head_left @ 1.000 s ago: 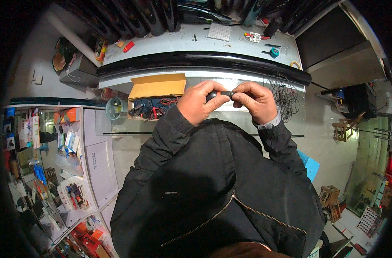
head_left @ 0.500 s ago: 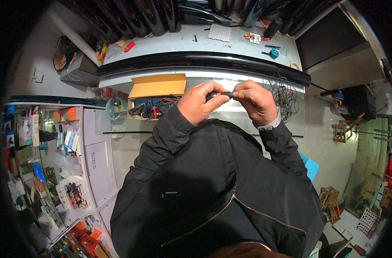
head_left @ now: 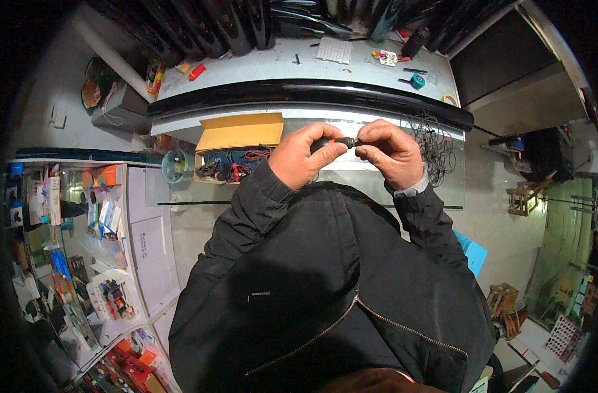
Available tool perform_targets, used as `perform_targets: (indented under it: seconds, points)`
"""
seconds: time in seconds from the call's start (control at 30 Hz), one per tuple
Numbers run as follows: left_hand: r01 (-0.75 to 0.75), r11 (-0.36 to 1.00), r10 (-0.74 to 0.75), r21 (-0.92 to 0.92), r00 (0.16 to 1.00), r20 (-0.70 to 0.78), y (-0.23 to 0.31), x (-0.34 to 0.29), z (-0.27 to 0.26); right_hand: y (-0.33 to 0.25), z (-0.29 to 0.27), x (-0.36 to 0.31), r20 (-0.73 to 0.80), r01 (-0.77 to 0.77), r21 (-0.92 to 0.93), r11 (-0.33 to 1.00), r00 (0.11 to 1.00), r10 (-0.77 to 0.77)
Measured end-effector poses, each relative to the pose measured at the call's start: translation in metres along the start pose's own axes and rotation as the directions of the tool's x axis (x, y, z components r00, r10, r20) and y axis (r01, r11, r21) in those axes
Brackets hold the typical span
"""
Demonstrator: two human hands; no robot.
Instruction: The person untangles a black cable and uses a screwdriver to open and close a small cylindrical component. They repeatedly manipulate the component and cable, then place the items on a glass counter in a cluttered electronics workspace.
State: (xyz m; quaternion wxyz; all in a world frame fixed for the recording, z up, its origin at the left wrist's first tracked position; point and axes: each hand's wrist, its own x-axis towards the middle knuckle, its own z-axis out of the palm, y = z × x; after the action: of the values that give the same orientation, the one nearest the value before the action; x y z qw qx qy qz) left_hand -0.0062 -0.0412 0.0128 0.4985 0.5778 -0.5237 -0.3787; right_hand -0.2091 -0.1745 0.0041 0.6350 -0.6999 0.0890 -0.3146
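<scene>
Pinching a smooth, rounded black-and-orange handle point(head_left: 343, 141) in the left hand point(head_left: 299, 156), right hand point(head_left: 396, 156) at one end, grip unclear

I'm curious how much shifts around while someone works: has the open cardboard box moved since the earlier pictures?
No. The open cardboard box shows no shift against the long black tube: it sits in the same place, on its near side.
</scene>
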Motion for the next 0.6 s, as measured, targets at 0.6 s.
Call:
perform_targets:
  seconds: [0.6]
  points:
    - [-0.042, 0.938, 0.083, -0.344, 0.991, 0.107, -0.01, -0.008, -0.002, -0.008, 0.027, -0.009, -0.042, -0.012, 0.236, 0.972, 0.999, 0.022]
